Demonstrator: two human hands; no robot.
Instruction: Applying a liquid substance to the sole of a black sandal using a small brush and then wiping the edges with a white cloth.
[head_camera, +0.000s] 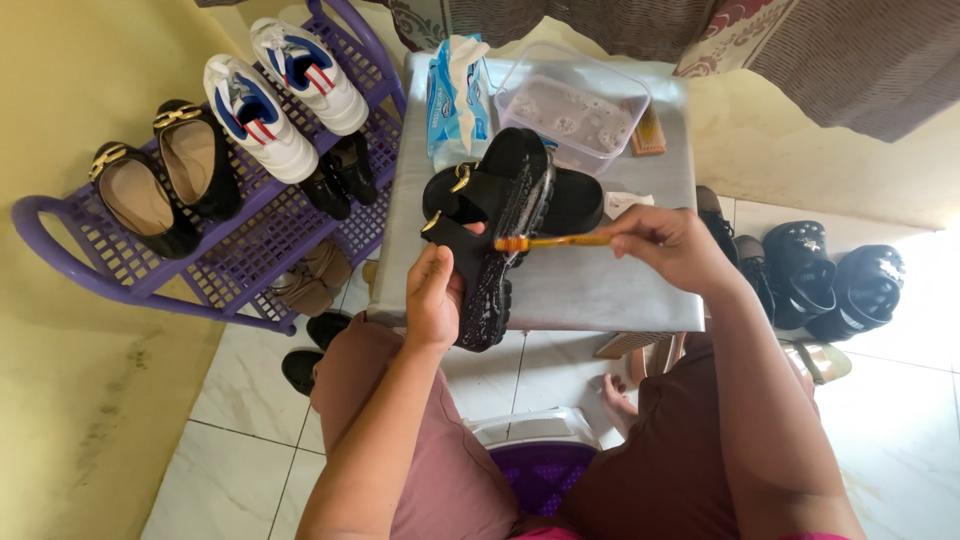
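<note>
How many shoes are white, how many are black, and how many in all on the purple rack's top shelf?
White sneakers: 2
Black flat shoes: 2
Total on the purple rack's top shelf: 4

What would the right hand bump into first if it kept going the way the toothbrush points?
Most likely the black sandal in the left hand: the right hand aims its orange toothbrush leftward, bristles already at the sole's edge.
</note>
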